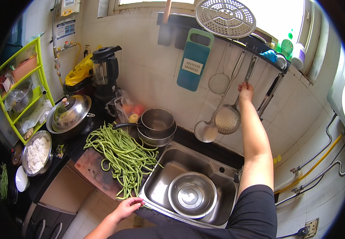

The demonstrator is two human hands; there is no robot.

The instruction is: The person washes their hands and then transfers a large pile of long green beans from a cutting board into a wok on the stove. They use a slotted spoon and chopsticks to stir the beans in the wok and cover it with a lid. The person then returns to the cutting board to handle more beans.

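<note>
My right hand (245, 92) is raised to the wall over the sink, its fingers closed round the handle of a round perforated metal skimmer (227, 119). The skimmer hangs upright below the black rack. Just left of it hangs a metal ladle (206, 131), and a wire strainer (219, 83) hangs behind. Low in the view, my left hand (126, 208) rests at the near left corner of the steel sink (156, 181), fingers stretched out, close to the tips of a heap of long green beans (120, 153). A steel basin (192, 195) stands inside the sink.
Two nested pots (156, 121) sit behind the beans. A lidded wok (69, 115), a bowl of white flour-like stuff (38, 154), a blender (105, 71) and a green shelf rack (25, 87) are at left. A teal grater (195, 59) hangs on the wall; hoses (320, 171) run at right.
</note>
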